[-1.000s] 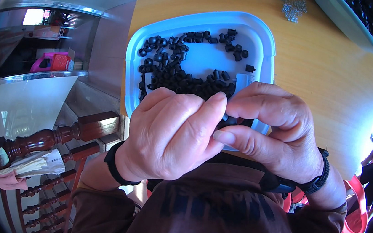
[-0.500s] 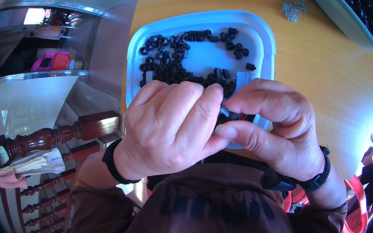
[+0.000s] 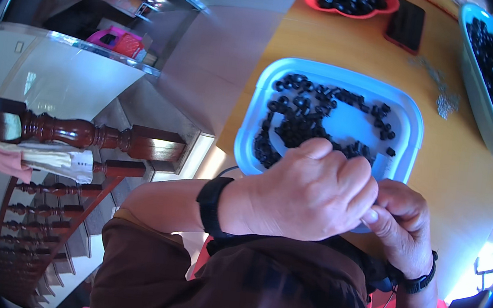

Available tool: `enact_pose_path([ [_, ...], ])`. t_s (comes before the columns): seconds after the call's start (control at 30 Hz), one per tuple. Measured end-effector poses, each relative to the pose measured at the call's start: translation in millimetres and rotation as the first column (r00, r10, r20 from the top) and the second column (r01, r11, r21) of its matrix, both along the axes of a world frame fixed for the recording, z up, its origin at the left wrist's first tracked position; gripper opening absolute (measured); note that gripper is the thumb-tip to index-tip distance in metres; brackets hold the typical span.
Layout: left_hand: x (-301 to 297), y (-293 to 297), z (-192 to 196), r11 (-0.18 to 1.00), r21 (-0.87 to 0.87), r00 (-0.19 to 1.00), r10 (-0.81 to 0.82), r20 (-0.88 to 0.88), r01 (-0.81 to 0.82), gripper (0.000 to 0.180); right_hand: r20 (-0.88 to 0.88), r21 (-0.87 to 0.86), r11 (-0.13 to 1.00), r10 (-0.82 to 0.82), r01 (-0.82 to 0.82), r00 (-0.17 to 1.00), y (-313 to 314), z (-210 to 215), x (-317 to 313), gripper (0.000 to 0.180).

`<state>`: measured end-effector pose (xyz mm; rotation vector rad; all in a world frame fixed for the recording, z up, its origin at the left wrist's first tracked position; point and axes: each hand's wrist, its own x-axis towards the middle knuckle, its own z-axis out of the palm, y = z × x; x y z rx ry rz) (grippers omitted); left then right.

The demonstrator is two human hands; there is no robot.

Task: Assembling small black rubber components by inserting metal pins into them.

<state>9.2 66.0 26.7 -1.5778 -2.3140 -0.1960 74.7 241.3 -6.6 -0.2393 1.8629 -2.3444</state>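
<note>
2 hands, L hand [image 3: 318,189] & R hand [image 3: 403,223], meet over near R corner of blue tray [image 3: 347,123]; can't tell if curled fingers clamp anything. Black parts [image 3: 299,126] heap beyond, along L edge, nearer L hand.

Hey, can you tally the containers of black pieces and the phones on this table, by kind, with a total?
Red bowl: 1
Pale tubs, the near tub and the right-hand tub: 2
Phone: 1
Total: 4
</note>
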Motion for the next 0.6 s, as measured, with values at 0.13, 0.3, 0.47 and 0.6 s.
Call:
enact_pose_path([
  [0.13, 1, -2, -1, 0.999, 0.034, 0.997, -0.031, -0.073, 0.034, 0.027, 0.005, -0.018, 1.000, 0.013, -0.013, 1.000, -1, -4, 1, 0.017],
  [0.3, 0, -10, -1, 0.992, 0.021, 0.992, -0.124, 0.028, 0.124, 0.032, -0.025, -0.006, 0.999, 0.052, -0.053, 0.998, -5, -7, 2, 0.016],
  [0.47, 2, -12, 2, 0.987, 0.006, 0.986, -0.158, 0.047, 0.158, 0.031, -0.073, 0.060, 0.997, 0.063, -0.058, 0.995, -5, -7, 4, 0.017],
  [0.6, 4, -12, 2, 0.988, 0.017, 0.987, -0.152, 0.044, 0.151, 0.032, -0.112, 0.065, 0.997, 0.041, -0.033, 0.993, -4, -6, 4, 0.017],
])
